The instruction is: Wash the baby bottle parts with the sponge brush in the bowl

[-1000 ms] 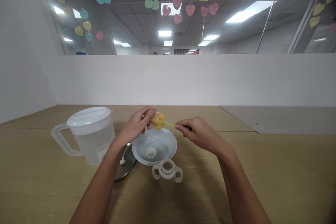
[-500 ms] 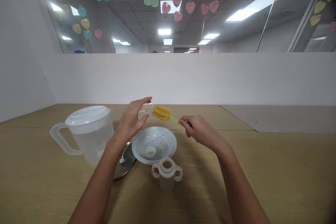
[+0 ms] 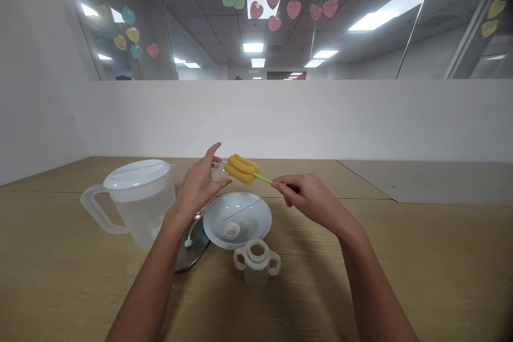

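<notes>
My left hand (image 3: 202,179) is closed around a small clear plastic cap (image 3: 219,170), its index finger raised. In my right hand (image 3: 300,189) is the thin green handle of a yellow sponge brush (image 3: 242,169). The brush head meets the open side of the cap; how far it reaches inside I cannot tell. Below them stands a pale blue bowl (image 3: 212,227) holding a white ring (image 3: 231,231), a thin straw-like rod (image 3: 240,209) and a small clear piece. In front of the bowl, a two-handled baby bottle (image 3: 257,267) stands upright without a lid.
A lidded clear pitcher (image 3: 140,197) stands at the left. A dark round plate (image 3: 194,248) beside the bowl, partly behind my left forearm, carries a white tube with a weighted end (image 3: 188,242). A white wall (image 3: 280,117) rises behind the wooden table (image 3: 420,256).
The brush head has moved slightly left, against the cap, and has turned a little. My left index finger has lifted and spread away from the cap.
</notes>
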A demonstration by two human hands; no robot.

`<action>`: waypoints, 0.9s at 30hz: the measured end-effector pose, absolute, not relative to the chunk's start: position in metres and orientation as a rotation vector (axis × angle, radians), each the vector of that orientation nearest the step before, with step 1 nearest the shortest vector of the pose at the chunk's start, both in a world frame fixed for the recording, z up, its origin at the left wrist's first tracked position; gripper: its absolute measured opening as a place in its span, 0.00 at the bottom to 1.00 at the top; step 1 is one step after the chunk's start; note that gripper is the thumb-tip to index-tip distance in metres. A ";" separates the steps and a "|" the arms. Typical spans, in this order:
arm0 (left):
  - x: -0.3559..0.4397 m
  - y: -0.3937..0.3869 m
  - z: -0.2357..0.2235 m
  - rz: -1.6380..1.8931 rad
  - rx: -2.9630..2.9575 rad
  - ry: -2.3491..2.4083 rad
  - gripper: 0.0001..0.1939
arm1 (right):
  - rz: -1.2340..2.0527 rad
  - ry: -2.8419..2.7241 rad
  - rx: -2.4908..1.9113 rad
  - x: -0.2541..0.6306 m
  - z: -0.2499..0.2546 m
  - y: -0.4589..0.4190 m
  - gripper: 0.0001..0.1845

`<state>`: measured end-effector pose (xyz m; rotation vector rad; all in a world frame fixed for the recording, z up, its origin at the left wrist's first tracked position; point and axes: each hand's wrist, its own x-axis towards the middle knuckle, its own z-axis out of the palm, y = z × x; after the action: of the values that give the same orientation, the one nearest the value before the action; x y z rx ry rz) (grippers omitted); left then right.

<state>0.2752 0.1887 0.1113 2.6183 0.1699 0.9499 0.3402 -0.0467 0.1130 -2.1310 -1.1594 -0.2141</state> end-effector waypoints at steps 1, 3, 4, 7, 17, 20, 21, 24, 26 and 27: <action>0.273 0.190 0.113 0.920 2.644 0.188 0.40 | -0.225 -1.153 -2.142 0.339 0.114 -0.048 0.19; 0.268 0.197 0.115 0.817 2.719 0.230 0.36 | -0.255 -1.121 -2.191 0.339 0.114 -0.049 0.19; 0.266 0.201 0.116 0.737 2.767 0.264 0.35 | -0.272 -1.101 -2.216 0.340 0.114 -0.050 0.19; 0.259 0.220 0.114 0.377 2.896 0.389 0.33 | -0.298 -1.059 -2.261 0.341 0.114 -0.052 0.19; 0.283 0.258 0.073 -0.221 2.971 0.624 0.34 | -0.226 -1.075 -2.275 0.340 0.115 -0.051 0.20; 0.288 0.258 0.064 -0.252 2.986 0.696 0.34 | -0.208 -1.096 -2.281 0.339 0.115 -0.049 0.20; 0.290 0.259 0.062 -0.267 2.991 0.718 0.34 | -0.209 -1.100 -2.281 0.340 0.114 -0.049 0.20; 0.295 0.262 0.055 -0.322 3.001 0.781 0.32 | -0.216 -1.109 -2.282 0.340 0.114 -0.049 0.21; 0.298 0.265 0.049 -0.361 3.001 0.816 0.31 | -0.213 -1.104 -2.288 0.340 0.114 -0.049 0.21; 0.300 0.267 0.046 -0.377 3.001 0.827 0.31 | -0.207 -1.100 -2.293 0.340 0.114 -0.049 0.21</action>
<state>0.3000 0.2668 0.0459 3.0008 0.8272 -0.3771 0.3400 -0.0493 0.1139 -2.2926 -1.0999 -0.2070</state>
